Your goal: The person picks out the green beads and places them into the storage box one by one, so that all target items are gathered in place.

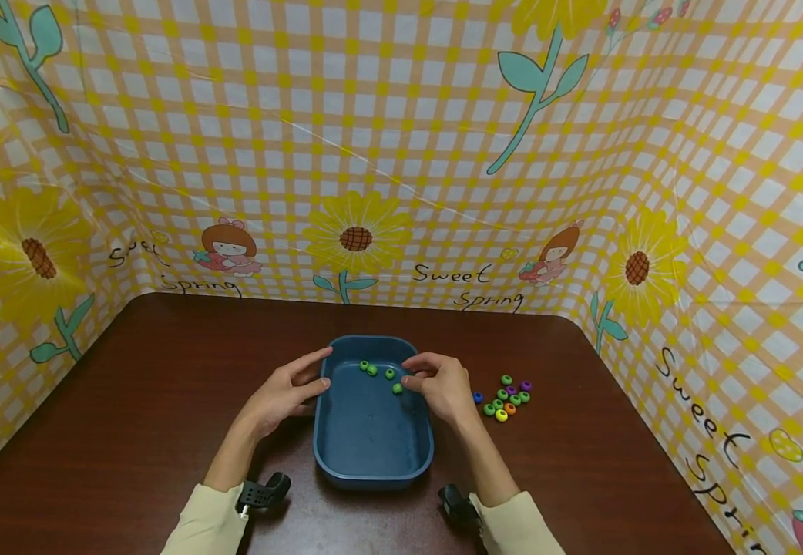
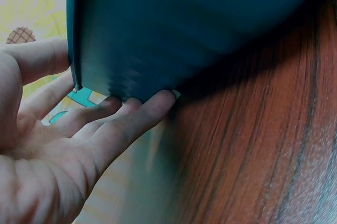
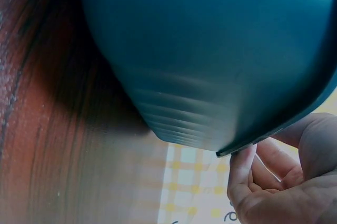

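A blue rectangular bin [image 1: 374,455] stands on the table between my hands. Several green beads [image 1: 371,371] lie inside it, toward the far end. At its left wall, my left hand [image 1: 282,393] touches the side with fairly straight fingers; the left wrist view shows the fingertips [image 2: 160,100] against the outer wall. My right hand [image 1: 446,388] reaches over the right rim, thumb and index finger apart above the inside. One green bead [image 1: 398,388] lies just beyond that thumb's tip. In the right wrist view, the bin [image 3: 210,39] hides part of my right hand [image 3: 279,176].
Right of the bin, a loose group of beads lies on the brown table [image 1: 166,385]: several green beads [image 1: 502,395], purple ones, an orange bead [image 1: 509,408], a yellow bead [image 1: 502,415] and a blue bead [image 1: 478,398]. A checked cloth [image 1: 388,169] walls the back and sides.
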{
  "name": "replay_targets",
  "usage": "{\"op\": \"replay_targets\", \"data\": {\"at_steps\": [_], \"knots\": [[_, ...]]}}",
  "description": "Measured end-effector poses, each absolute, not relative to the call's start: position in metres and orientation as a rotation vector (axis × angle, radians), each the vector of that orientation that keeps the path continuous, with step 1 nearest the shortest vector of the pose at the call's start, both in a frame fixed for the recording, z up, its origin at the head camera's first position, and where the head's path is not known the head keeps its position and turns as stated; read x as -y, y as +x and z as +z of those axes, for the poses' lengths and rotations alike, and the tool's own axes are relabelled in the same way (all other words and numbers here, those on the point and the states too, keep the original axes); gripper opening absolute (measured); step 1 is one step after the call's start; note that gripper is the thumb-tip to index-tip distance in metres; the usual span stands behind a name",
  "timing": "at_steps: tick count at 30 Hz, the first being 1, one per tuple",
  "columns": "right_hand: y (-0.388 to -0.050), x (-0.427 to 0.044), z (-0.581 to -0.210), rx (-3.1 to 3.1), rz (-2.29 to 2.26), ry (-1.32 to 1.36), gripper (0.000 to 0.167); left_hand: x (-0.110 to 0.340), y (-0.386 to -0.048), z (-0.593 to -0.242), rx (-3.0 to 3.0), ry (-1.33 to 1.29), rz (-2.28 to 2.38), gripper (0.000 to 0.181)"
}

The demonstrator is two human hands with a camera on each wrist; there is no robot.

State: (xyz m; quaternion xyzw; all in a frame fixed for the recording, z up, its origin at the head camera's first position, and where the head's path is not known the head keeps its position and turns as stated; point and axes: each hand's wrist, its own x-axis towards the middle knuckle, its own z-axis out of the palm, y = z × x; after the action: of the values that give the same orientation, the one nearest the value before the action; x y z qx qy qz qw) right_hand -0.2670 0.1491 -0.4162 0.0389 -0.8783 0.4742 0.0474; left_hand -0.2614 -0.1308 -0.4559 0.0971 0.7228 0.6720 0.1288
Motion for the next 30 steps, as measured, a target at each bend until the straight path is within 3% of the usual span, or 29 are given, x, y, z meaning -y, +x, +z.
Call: {"op": "replay_targets", "data": {"at_steps": [30], "knots": [[-0.266,-0.16,-0.41,2.639,1.593,0.132,0.021,0.132,-0.261,-0.455,-2.084,0.274,1.95,0.061]]}}
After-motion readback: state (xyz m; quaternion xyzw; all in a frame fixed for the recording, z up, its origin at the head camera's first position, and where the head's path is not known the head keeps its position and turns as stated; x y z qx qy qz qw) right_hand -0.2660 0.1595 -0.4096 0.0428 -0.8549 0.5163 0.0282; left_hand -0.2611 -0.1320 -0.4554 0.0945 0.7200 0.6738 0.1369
